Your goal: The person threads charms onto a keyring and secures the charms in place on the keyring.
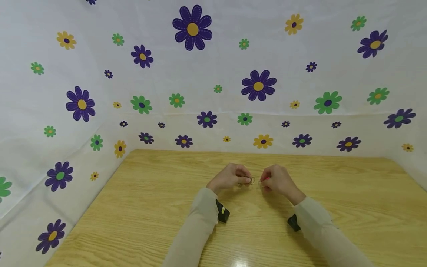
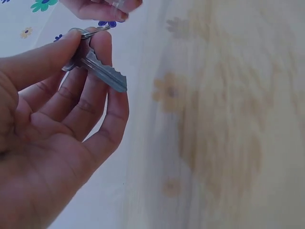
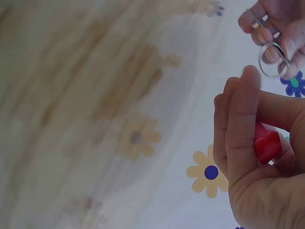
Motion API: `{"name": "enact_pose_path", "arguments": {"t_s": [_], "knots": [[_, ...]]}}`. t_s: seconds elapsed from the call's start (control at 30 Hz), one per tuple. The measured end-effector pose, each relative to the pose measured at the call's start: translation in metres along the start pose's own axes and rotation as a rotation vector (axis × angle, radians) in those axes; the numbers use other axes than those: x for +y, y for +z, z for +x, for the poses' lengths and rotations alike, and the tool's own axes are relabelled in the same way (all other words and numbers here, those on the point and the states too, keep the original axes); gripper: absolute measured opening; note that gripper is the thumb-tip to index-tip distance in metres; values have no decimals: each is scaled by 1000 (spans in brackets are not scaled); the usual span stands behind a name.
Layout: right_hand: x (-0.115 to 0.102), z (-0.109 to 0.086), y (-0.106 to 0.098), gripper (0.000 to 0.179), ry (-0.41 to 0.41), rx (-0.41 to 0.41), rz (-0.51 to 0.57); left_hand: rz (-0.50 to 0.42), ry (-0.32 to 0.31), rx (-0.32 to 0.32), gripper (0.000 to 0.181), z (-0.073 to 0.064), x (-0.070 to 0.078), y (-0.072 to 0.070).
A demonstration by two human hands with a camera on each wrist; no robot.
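Note:
In the head view my left hand [image 1: 232, 175] and right hand [image 1: 279, 181] face each other over the wooden table, a small gap between their fingertips. Thumb and fingers of the left hand pinch a silver key [image 2: 104, 70] by its head, its toothed blade pointing away from the thumb. A thin metal key ring [image 2: 98, 30] sticks out beyond those fingertips, toward the right hand. My right hand grips a small glossy red object [image 3: 268, 145], mostly hidden by the fingers; its kind I cannot tell. A thin loop [image 1: 259, 183] shows at the right fingertips.
The wooden table [image 1: 150, 207] spreads around both hands. A white cloth [image 1: 213, 66] printed with flowers stands behind it and along its sides. Each forearm wears a black strap device, such as the left one [image 1: 222, 213].

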State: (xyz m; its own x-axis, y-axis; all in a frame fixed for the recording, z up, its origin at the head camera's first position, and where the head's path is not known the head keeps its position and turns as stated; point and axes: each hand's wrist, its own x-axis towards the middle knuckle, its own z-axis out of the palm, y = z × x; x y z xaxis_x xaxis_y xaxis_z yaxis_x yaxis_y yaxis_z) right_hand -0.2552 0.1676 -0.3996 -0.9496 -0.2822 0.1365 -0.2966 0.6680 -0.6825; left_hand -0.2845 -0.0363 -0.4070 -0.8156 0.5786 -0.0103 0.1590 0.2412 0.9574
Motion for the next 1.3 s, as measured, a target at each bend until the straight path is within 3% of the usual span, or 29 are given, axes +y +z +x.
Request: {"name": "enact_pose_path", "arguments": {"t_s": [0.2, 0.5, 0.77, 1.03, 1.3], "knots": [[-3, 2, 4, 13, -22, -7, -36, -58, -19, -11, 9, 4, 2, 6], [-7, 1, 5, 17, -28, 0, -9, -161, -161, 37, 13, 6, -3, 9], [-7, 0, 4, 14, -66, 47, 35, -170, -187, 67, 16, 4, -2, 8], [-7, 2, 0, 5, 22, 93, 103, -161, -224, 92, 15, 3, 0, 7], [-9, 1, -2, 6, 88, 99, 193, -149, -200, 86, 17, 1, 3, 3]]}}
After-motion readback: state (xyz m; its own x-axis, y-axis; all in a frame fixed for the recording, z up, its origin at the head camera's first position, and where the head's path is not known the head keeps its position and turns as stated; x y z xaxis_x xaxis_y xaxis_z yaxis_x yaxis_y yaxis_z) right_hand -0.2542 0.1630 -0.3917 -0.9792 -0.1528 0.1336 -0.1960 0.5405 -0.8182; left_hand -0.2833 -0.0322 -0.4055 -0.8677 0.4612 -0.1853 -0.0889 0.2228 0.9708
